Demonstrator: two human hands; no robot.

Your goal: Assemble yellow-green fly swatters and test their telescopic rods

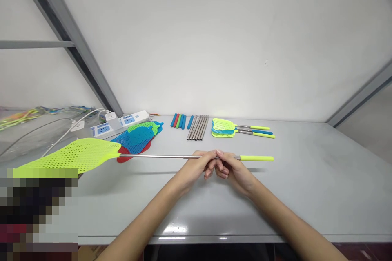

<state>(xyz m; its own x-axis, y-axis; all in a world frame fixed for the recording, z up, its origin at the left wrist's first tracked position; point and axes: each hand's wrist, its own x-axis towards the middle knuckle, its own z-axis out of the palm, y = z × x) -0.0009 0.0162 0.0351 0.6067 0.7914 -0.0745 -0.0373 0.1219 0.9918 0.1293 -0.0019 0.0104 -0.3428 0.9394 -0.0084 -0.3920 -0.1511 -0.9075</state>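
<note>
A fly swatter [82,155] with a yellow-green mesh head, a thin metal telescopic rod and a yellow-green grip lies level across the view, held above the table. My left hand [199,166] is closed around the rod near its middle. Right beside it, my right hand [228,167] is closed on the thicker part of the rod, near the grip. The thumbs nearly touch, and the fingers curl underneath. The head points left and the grip sticks out to the right.
Loose mesh heads [137,138] lie at the left by a white power strip [122,123]. Coloured grips [178,121] and metal tubes [199,127] lie at the back. Several assembled swatters [225,127] are stacked right of them. A pixelated area covers the lower left.
</note>
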